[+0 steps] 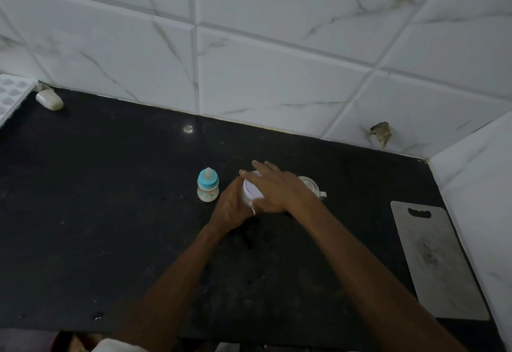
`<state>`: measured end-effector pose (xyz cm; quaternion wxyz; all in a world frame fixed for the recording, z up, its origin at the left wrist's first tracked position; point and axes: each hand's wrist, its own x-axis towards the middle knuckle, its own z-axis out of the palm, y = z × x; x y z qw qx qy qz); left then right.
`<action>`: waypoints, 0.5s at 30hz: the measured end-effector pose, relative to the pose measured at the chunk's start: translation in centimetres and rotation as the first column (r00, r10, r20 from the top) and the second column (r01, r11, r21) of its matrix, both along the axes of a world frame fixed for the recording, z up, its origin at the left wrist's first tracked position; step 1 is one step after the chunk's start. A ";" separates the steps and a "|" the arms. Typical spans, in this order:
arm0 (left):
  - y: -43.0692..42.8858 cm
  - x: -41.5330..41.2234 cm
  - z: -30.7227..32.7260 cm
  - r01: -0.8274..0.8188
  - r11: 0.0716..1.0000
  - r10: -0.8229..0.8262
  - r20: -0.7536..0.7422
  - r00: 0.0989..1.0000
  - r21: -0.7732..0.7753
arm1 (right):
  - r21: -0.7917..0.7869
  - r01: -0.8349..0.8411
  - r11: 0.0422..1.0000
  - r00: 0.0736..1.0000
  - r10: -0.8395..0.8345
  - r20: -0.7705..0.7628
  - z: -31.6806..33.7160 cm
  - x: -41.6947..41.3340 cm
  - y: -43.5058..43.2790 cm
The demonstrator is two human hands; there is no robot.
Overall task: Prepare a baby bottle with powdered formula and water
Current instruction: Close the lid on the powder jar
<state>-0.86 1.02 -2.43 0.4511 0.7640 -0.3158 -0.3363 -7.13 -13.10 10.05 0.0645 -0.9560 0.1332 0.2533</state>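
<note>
Both hands on a white-lidded jar, the baby bottle standing beside them on the black counter (110, 213).

The left hand (231, 209) curls round the side of the jar (246, 199) from 7 o'clock. The right hand (273, 189) lies over the lid (253, 188), with fingers and thumb clasping its rim. The bottle (207, 188), teal-capped and upright, stands at 9 o'clock of the jar, just beside the left hand and apart from it. A white cup (311, 185) sits at 3 o'clock, partly hidden by the right hand. A cutting board (435, 263) lies at 4 o'clock, well apart.
</note>
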 end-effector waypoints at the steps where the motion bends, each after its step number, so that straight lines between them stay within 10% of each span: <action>1: -1.0 0.9 -2.2 -0.027 0.997 0.022 0.065 0.998 0.077 | 0.019 -0.031 0.999 0.999 0.031 -0.036 0.0 -0.1 -0.4; 4: -7.9 2.0 0.6 -0.225 0.666 0.381 -0.066 0.922 0.711 | 0.034 0.000 0.999 1.000 0.000 0.000 -0.5 -0.4 -0.5; 8: -1.5 1.3 -0.6 0.091 0.992 -0.092 0.001 0.996 0.084 | -0.116 0.116 0.986 0.988 -0.102 0.115 -1.0 -0.3 0.9; 15: -3.5 1.5 0.0 0.141 0.971 -0.182 0.216 0.959 0.194 | -0.286 0.296 0.911 0.935 -0.216 0.281 -1.8 0.0 2.6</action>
